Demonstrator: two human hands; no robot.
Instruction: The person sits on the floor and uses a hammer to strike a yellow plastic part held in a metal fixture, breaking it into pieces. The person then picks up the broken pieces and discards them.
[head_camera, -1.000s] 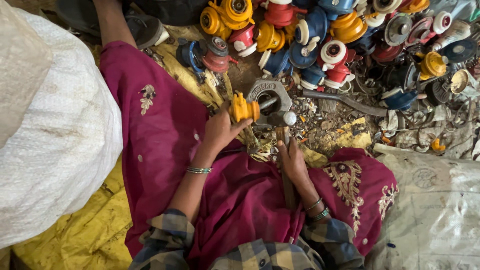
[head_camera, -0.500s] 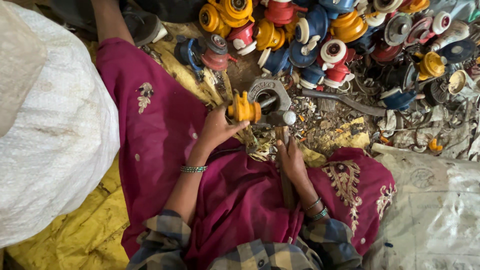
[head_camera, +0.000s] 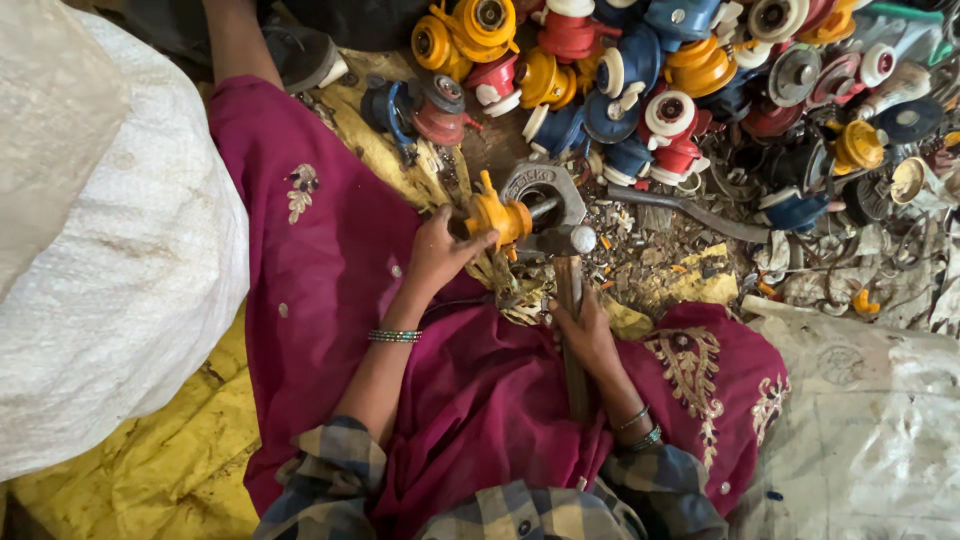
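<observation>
The left hand (head_camera: 437, 250) grips a small yellow plastic part (head_camera: 497, 217) and presses it against a grey metal block (head_camera: 545, 192) lying on the littered ground just beyond the person's magenta-draped lap (head_camera: 320, 260). The right hand (head_camera: 585, 335) is closed around the wooden handle of a hammer (head_camera: 570, 262), whose steel head rests just beside the yellow part. A heap of yellow, red and blue parts (head_camera: 640, 70) lies near the far edge, and a white woven sack (head_camera: 100, 260) stands at the left.

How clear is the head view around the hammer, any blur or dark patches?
Head view: the hammer and the yellow part in the left hand look sharp; the right hand slightly soft; top-right pile dim and shadowed; white sack bright, not blown out.
</observation>
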